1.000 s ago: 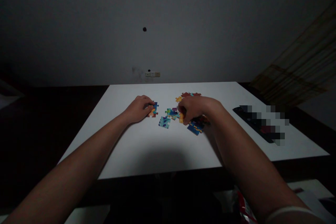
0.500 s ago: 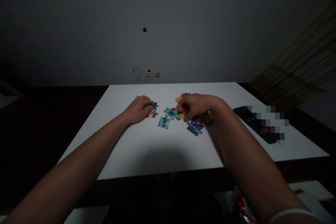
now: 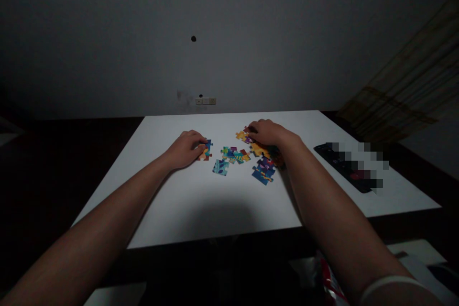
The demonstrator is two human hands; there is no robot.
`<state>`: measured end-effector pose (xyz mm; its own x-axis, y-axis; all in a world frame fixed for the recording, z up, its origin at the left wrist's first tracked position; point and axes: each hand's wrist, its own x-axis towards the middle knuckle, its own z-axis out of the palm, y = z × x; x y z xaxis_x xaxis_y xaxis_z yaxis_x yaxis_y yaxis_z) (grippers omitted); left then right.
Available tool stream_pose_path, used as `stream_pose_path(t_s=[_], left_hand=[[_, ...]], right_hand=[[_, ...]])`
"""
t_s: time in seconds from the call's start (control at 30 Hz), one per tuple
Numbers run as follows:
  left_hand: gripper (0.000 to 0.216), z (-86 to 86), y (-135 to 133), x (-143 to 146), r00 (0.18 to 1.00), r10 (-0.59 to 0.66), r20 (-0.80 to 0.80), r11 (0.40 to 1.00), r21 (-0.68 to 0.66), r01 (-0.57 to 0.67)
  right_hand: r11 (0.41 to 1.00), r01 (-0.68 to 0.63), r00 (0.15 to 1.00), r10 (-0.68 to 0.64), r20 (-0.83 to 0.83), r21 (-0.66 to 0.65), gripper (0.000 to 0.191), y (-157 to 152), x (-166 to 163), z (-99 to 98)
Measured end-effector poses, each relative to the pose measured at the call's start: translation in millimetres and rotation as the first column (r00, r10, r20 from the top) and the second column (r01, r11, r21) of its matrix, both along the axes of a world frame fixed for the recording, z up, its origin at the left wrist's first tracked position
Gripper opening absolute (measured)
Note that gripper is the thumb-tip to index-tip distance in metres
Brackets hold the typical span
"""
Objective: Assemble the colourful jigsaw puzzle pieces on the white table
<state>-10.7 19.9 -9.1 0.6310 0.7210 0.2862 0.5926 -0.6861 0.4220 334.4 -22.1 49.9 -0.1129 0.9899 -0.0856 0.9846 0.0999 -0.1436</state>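
Note:
At the left of the puzzle pieces, my left hand (image 3: 184, 150) rests on the table, thumb and fingers closed on a blue and orange puzzle piece (image 3: 205, 152). Its far side is hidden by the hand, so it could be more than one piece joined. My right hand (image 3: 268, 132) is bent over the far side of the pile, its fingertips curled down at a reddish puzzle piece (image 3: 246, 129). Between the hands lie a green and teal cluster (image 3: 229, 154) and a pale teal piece (image 3: 220, 167). Dark blue pieces (image 3: 263, 172) lie nearer me, below the right hand.
A white table (image 3: 172, 210) carries everything. On its right lies a dark phone-like object (image 3: 337, 165), partly pixelated. A wall with sockets (image 3: 205, 101) stands behind, and a curtain (image 3: 390, 100) hangs at right. A red and white packet (image 3: 330, 277) shows below the table edge.
My right hand has shifted away from me to the far side of the pile, uncovering yellow and teal pieces. My left hand keeps its hold. The whole view has shifted slightly.

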Motion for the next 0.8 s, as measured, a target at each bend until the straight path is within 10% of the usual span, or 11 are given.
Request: stream_pose_path(t_s=[0.43, 0.8], left_hand=[[0.034, -4.2, -1, -2, 1.000, 0.026, -0.017, 1.000, 0.016, -0.026], [0.033, -7.7, 1, -4, 1.000, 0.000, -0.024, 1.000, 0.028, 0.000]], right_hand=[[0.988, 0.125, 0.882, -0.071, -0.466, 0.087, 0.049, 8, -4, -5.3], [0.979, 0.135, 0.737, 0.005, -0.676, 0.154, 0.021, 12, -5, -6.0]])
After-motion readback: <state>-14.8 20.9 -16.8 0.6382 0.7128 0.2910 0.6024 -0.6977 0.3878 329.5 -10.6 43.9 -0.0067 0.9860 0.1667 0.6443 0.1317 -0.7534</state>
